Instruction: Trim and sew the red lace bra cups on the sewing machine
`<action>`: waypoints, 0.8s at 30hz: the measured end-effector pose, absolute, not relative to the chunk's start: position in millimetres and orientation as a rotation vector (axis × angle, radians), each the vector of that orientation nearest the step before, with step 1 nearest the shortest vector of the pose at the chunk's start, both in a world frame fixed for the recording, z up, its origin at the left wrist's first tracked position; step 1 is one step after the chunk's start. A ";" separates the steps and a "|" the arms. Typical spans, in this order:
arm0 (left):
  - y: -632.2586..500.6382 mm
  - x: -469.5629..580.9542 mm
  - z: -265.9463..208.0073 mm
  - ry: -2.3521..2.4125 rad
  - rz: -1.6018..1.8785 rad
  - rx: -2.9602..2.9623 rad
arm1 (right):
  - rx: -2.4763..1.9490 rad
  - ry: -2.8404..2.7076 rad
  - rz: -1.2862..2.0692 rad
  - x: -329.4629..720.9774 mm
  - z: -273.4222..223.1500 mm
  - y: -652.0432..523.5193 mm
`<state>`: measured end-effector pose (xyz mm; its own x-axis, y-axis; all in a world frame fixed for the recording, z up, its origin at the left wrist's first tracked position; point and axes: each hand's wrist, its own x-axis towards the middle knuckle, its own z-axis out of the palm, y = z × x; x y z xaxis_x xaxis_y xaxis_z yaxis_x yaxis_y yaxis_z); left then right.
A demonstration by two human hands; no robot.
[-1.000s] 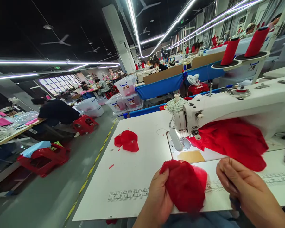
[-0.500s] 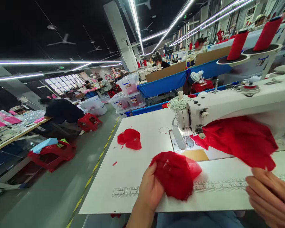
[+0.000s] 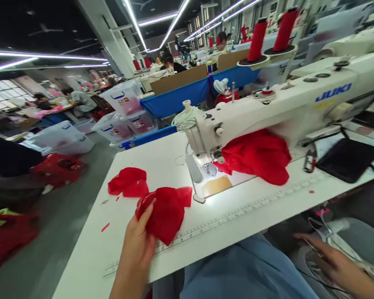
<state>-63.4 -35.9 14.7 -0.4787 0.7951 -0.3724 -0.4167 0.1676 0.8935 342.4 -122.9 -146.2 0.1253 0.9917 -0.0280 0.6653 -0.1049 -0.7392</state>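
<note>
My left hand [image 3: 140, 234] is closed on a crumpled red fabric piece [image 3: 166, 214], thumb on top, over the front part of the white sewing table. Just beyond it lies another red fabric piece [image 3: 129, 182]. My right hand [image 3: 333, 259] is low at the right, below the table edge and beside my lap. It is blurred, with its fingers curled around a thin, shiny object that I cannot make out. A larger bunch of red fabric [image 3: 257, 155] rests under the arm of the white sewing machine [image 3: 268, 104], beside the needle area.
A printed ruler [image 3: 218, 224] runs along the table front. Small snips [image 3: 310, 160] and a black flat device [image 3: 349, 160] lie at the right. Red thread cones [image 3: 257, 39] stand behind the machine. Clear bins [image 3: 121, 97] are stacked beyond the table; people sit at other machines.
The view has turned right. My right hand has moved from above the table's front edge to below it, beside my lap. My left hand still holds the red fabric piece, nearer the other one.
</note>
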 end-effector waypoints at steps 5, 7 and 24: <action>-40.4 -77.0 1.6 1.823 1.261 0.878 | -1.592 -1.137 0.966 341.6 -89.0 -104.7; -43.7 -79.5 -4.5 2.095 1.169 1.188 | -1.347 -0.787 0.935 338.7 -53.2 -92.2; -96.3 -2.4 -2.9 1.470 1.429 2.850 | -1.763 -1.811 1.240 320.2 -103.1 -147.5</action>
<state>-2.4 -96.3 -2.9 0.3413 0.5101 0.7895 0.8037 -0.5940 0.0364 320.2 -147.5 -103.1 -0.1837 0.9257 -0.3307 0.6431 -0.1412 -0.7527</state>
